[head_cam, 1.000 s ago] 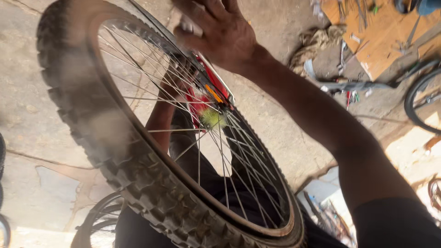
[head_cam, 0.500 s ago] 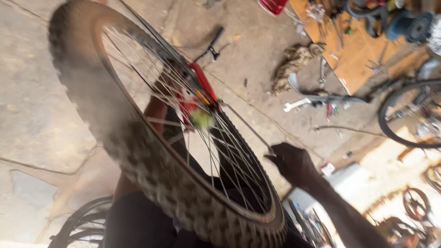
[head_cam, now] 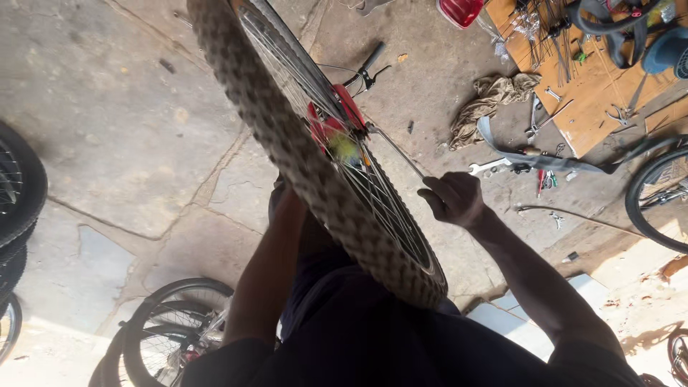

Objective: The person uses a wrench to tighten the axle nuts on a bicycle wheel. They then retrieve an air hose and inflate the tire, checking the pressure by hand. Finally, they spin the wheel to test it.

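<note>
Two hands on job: right hand [head_cam: 455, 199] clenched around thin rod [head_cam: 398, 148] at hub; left hand hidden behind knobby wheel [head_cam: 315, 154], grip unclear. Wheel upright over lap. Keep rod aligned, wheel steady.

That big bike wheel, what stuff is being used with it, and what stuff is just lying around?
In use:
- knobbly bike wheel, propped over the lap
- thin metal rod at the red hub
- right hand, closed on the rod
- left hand, hidden behind the wheel

Lying around:
- crumpled rag
- spanner
- wooden board with tools
- other wheels
</note>
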